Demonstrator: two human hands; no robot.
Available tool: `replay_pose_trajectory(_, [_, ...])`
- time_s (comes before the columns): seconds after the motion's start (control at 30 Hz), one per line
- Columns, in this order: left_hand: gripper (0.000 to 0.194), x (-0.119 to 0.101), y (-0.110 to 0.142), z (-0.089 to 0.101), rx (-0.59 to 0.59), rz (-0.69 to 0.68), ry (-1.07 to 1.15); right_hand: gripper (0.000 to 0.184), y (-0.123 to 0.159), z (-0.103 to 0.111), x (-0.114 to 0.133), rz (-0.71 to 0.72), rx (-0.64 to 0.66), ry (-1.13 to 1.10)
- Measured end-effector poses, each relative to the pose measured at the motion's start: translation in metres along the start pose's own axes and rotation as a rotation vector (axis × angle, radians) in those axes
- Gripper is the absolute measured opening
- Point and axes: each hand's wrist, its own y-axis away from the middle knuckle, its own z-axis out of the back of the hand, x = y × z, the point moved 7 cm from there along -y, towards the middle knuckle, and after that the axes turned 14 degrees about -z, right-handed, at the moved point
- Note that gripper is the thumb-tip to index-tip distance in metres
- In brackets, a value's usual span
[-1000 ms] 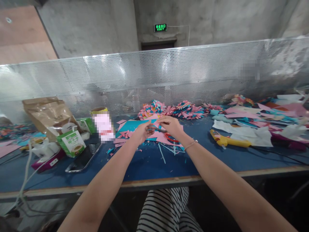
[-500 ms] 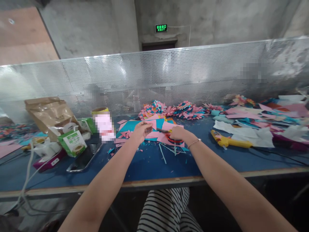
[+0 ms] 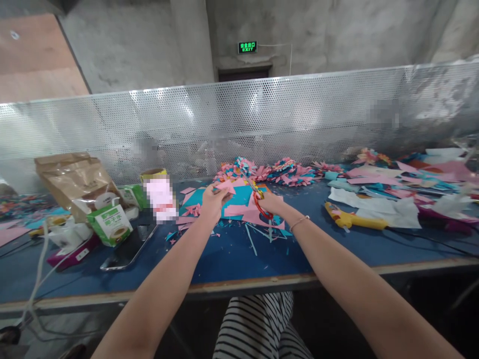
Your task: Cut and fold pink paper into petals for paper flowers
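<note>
Two bare hands at work here, and they're apart: the left hand (image 3: 214, 202) pinches one pink paper piece (image 3: 226, 187), and the right hand (image 3: 272, 203) is clamped on one pair of scissors (image 3: 258, 195), its red handle showing, blades aimed far and left. Whether those blades are parted, I can't tell. The pink piece is held above the near-middle heap, just over the blue sheet (image 3: 207, 194), with loose pink cut paper lying on that sheet; too tangled to count. Beyond it sit two large paper flower clusters side by side, left (image 3: 235, 172) and right (image 3: 292, 172). Over on the right, one yellow glue gun (image 3: 348, 220); over on the left, one phone (image 3: 127, 252), one brown bag (image 3: 75, 179) and two green cartons, a nearer one (image 3: 110, 224) and a farther one (image 3: 135, 197). And the change from half a second ago: the scissors then lie level, blades pointing left at the paper by the left hand; now they're swung up toward the far side, clear of it, and the pink piece shows a pointed end facing right.
</note>
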Motion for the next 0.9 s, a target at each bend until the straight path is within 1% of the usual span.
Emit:
replay_pose_trajectory(0.1, [0.033,-0.004,-0.001,-0.001,0.018,-0.075,-0.042,0.03,0.003,-0.001,0.009,0.033,0.03,-0.365])
replay_pose_trajectory(0.2, [0.036,-0.005,0.0,-0.004,0.067,-0.128,-0.099,0.034,0.011,-0.005,0.024,0.123,0.104,-0.727])
replay_pose_trajectory(0.27, [0.034,-0.005,0.002,-0.006,0.116,-0.162,-0.148,0.034,0.017,-0.005,0.034,0.198,0.153,-0.904])
replay_pose_trajectory(0.3, [0.033,-0.005,0.003,-0.007,0.137,-0.175,-0.174,0.034,0.02,-0.004,0.039,0.237,0.156,-0.955])
replay_pose_trajectory(0.37, [0.035,-0.003,0.005,-0.008,0.158,-0.168,-0.21,0.03,0.024,0.001,0.044,0.291,0.109,-0.983])
replay_pose_trajectory(0.43, [0.039,0.001,0.006,-0.008,0.155,-0.115,-0.202,0.025,0.025,0.006,0.044,0.321,0.035,-0.956])
replay_pose_trajectory(0.5, [0.042,0.004,0.007,-0.009,0.155,-0.058,-0.167,0.021,0.025,0.009,0.043,0.335,-0.006,-0.941])
replay_pose_trajectory(0.63, [0.044,0.006,0.01,-0.013,0.165,0.023,-0.057,0.017,0.023,0.008,0.041,0.358,0.017,-0.98])
replay_pose_trajectory(0.73, [0.043,0.009,0.013,-0.016,0.17,0.102,0.031,0.019,0.025,0.009,0.042,0.379,0.038,-0.997])
replay_pose_trajectory(0.83, [0.038,0.013,0.016,-0.019,0.2,0.159,0.054,0.02,0.028,0.01,0.043,0.373,0.05,-0.988])
replay_pose_trajectory(0.9, [0.033,0.014,0.016,-0.019,0.205,0.16,0.048,0.021,0.029,0.011,0.044,0.351,0.053,-0.959])
